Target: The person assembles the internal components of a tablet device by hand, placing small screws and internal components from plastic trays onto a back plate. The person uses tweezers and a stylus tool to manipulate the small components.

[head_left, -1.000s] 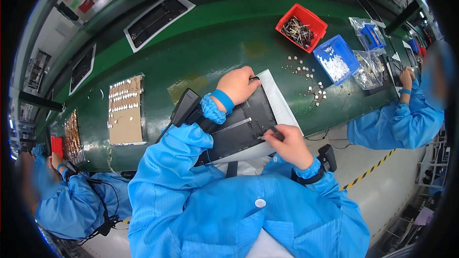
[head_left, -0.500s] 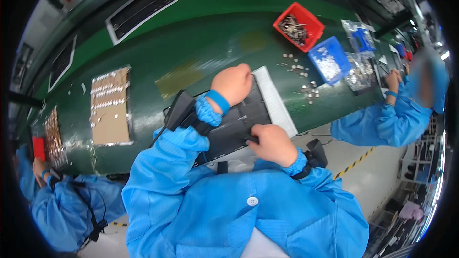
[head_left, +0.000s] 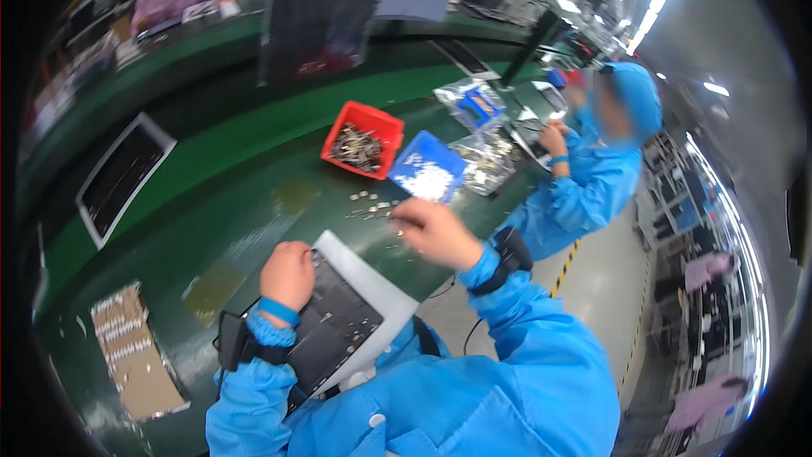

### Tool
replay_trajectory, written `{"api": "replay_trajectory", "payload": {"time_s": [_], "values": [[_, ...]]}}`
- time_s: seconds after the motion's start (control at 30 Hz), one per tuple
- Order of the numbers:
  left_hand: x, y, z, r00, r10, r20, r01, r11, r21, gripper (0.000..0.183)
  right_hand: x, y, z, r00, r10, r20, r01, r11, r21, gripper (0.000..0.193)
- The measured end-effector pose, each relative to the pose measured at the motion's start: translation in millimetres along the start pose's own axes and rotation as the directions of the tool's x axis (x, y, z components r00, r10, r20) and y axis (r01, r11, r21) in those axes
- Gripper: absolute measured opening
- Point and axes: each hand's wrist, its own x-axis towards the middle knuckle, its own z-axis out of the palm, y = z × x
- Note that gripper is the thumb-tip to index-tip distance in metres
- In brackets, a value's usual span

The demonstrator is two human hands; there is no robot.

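My left hand (head_left: 289, 278) is closed at the far left edge of a flat black panel (head_left: 337, 322), its fingertips hidden. Small bright dots show on the panel, which lies on a white sheet (head_left: 372, 283) along its right side. Beyond the panel, my right hand (head_left: 436, 233) reaches over loose small metal pieces (head_left: 365, 196). Its bent fingers are smeared by motion, so a held piece cannot be made out. Behind the pieces stand a red bin (head_left: 376, 124) of metal parts and a blue bin (head_left: 440, 151) of small white pieces.
Clear bags of parts (head_left: 486, 161) lie right of the blue bin, near a co-worker in blue (head_left: 584, 178). Cardboard with rows of small white pieces (head_left: 139, 351) is at the left. Another black panel (head_left: 127, 173) lies farther back on the green bench (head_left: 245, 203).
The view has swung right. My right hand has left the panel and reached over the loose metal pieces. My left hand remains at the panel's edge, still closed.
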Motion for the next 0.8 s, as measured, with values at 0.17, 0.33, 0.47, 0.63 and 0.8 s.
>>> {"api": "replay_trajectory", "payload": {"time_s": [0.17,0.33,0.47,0.63,0.8], "values": [[3.6,10.1,-0.2,0.996,-0.089,0.019,0.089,0.996,0.016,0.009,107.1,43.2,-2.7,0.987,-0.14,0.076,0.155,0.949,-0.274,0.015],[1.6,6.9,-1.6,0.997,-0.08,0.009,0.079,0.996,0.034,0.009,158.6,63.4,28.2,0.977,-0.094,0.192,0.179,0.849,-0.497,0.019],[0.9,6.3,-3.0,0.998,-0.065,0.025,0.064,0.997,0.041,0.01,167.9,67.0,37.6,0.95,0.092,0.297,0.127,0.757,-0.64,0.02],[-1.8,3.3,-2.5,0.997,-0.073,0.019,0.073,0.997,0.037,0.01,165.2,72.0,29.1,0.993,0.059,0.099,-0.005,0.882,-0.471,0.022],[-0.6,11.7,-5.4,0.993,-0.102,0.052,0.1,0.994,0.036,0.011,164.1,82.8,18.1,0.981,0.127,-0.144,-0.102,0.98,0.171,0.008]]}}
